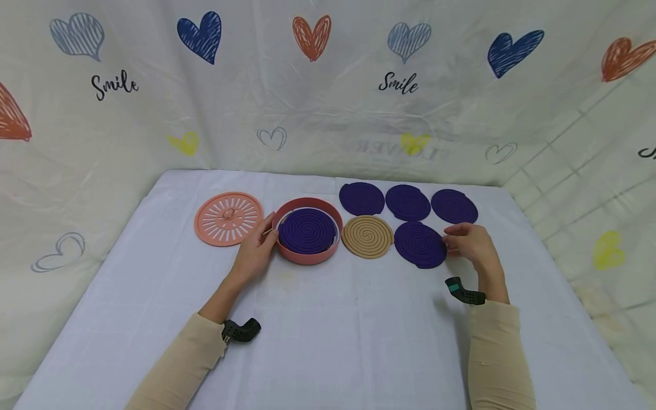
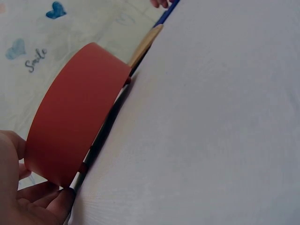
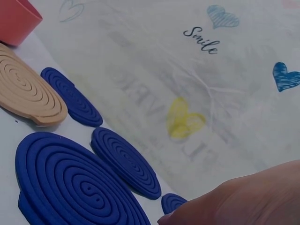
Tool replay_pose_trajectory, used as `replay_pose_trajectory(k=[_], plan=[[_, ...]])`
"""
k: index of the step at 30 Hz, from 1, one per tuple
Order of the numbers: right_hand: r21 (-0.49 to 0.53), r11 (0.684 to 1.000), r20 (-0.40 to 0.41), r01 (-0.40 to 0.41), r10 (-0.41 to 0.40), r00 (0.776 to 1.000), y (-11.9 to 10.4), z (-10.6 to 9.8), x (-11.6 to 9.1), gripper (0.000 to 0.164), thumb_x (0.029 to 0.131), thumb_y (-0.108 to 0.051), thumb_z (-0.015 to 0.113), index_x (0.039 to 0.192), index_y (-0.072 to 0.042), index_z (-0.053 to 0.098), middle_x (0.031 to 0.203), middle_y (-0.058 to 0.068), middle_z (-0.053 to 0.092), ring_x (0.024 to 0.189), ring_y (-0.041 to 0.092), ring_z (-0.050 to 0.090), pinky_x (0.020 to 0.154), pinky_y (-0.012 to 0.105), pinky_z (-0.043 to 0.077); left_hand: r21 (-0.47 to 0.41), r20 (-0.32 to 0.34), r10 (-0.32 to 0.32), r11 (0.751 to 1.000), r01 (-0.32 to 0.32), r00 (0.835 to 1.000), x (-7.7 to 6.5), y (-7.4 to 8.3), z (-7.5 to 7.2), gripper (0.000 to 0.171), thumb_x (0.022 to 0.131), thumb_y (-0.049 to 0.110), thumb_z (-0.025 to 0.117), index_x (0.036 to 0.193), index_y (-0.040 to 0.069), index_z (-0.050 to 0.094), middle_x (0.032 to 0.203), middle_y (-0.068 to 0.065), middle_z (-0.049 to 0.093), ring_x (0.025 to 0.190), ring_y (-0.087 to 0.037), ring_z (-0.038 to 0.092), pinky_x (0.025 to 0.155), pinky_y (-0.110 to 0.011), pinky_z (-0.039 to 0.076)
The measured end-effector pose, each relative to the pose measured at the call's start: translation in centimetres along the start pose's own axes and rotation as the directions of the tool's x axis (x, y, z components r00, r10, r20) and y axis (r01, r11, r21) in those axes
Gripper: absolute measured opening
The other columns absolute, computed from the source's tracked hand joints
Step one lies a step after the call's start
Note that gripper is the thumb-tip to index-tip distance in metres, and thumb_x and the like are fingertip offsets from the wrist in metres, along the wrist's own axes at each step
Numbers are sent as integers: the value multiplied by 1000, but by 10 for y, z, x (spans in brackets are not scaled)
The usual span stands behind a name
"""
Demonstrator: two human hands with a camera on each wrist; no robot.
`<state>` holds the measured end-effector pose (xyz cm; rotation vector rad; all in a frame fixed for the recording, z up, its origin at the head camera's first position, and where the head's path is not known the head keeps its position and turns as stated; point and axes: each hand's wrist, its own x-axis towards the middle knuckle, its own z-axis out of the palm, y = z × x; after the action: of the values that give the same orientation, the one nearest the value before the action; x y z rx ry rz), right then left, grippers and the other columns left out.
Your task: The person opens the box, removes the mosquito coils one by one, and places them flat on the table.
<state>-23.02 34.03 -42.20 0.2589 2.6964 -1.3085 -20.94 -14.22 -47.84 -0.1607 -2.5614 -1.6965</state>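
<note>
A round red mosquito coil holder (image 1: 307, 259) stands left of the table's middle, with a dark purple mosquito coil (image 1: 307, 230) lying in it. My left hand (image 1: 254, 249) grips the holder's left side; the left wrist view shows fingers at its lower edge. Beside another purple mosquito coil (image 1: 420, 245) is my right hand (image 1: 474, 245), its fingertips right at the coil's right edge. In the right wrist view this spiral coil (image 3: 82, 183) fills the lower left, and the back of the hand covers the lower right corner. Between holder and coil lies a tan mosquito coil (image 1: 367, 237).
A salmon-coloured slotted lid (image 1: 228, 219) with a small raised middle lies left of the holder. Along the table's back edge are three more purple coils, the left one (image 1: 361, 198) behind the tan coil. A heart-printed sheet (image 1: 328, 108) hangs behind the white-covered table (image 1: 328, 341).
</note>
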Motion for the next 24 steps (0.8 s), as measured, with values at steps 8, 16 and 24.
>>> replay_pose_trajectory(k=[8, 16, 24], plan=[[-23, 1000, -53, 13, -14, 998, 0, 1, 0, 38, 98, -13, 60, 127, 11, 58, 109, 21, 67, 78, 8, 65, 71, 26, 63, -6, -1, 1, 1000, -1, 1000, 0, 0, 1, 54, 105, 30, 50, 156, 19, 37, 156, -8, 46, 139, -26, 51, 116, -43, 42], [3, 1000, -115, 26, -25, 993, -6, 1, -2, 39, 98, -19, 61, 125, 10, 61, 102, 13, 70, 71, 6, 68, 67, 24, 62, -4, -1, -3, 1000, 3, 1000, 0, 0, 1, 54, 105, 31, 50, 156, 22, 37, 156, -7, 47, 139, -25, 52, 117, -42, 41], [26, 999, -163, 36, -31, 986, -10, 1, -3, 40, 98, -23, 62, 124, 8, 62, 89, -3, 67, 69, 4, 68, 67, 23, 62, 1, -3, -1, 1000, 1, 1000, 0, 0, 1, 54, 105, 31, 50, 156, 19, 37, 156, -6, 46, 139, -25, 52, 117, -43, 41]])
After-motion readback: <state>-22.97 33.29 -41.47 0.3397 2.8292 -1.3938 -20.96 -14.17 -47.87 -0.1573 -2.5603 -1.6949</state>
